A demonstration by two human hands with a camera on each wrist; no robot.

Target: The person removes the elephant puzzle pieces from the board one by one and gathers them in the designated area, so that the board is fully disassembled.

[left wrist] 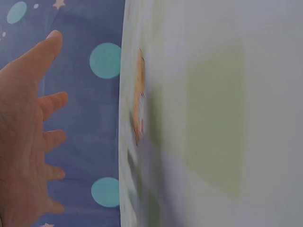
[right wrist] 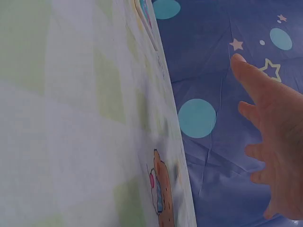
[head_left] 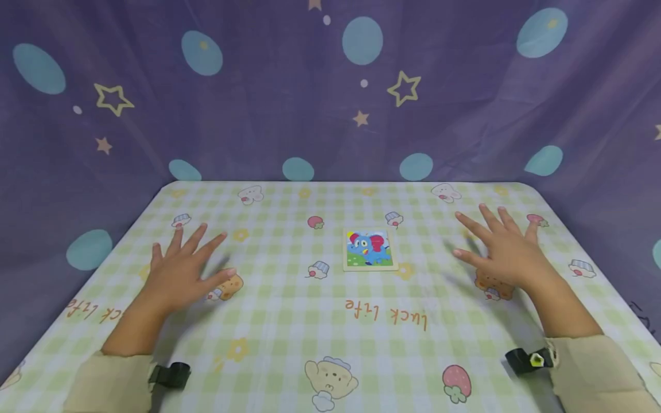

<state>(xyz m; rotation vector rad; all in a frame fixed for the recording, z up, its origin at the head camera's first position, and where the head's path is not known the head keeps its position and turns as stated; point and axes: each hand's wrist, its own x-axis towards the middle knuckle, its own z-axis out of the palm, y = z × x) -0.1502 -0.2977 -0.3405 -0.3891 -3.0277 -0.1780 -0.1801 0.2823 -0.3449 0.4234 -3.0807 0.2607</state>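
Observation:
A small square picture puzzle with a blue elephant on it and a pale border lies flat on the table, a little right of the middle. To its left, my left hand hovers above the cloth with fingers spread and holds nothing. On the other side my right hand is likewise spread over the table, apart from the puzzle and holding nothing. Both wrist views show the palms and extended fingers, with no object in them. Only an edge of the puzzle shows at the top of the right wrist view.
The table wears a green-and-white checked cloth printed with cartoon animals, cupcakes and strawberries. Behind it hangs a purple curtain with stars and blue ovals. Black bands with small devices sit at the left wrist and the right wrist.

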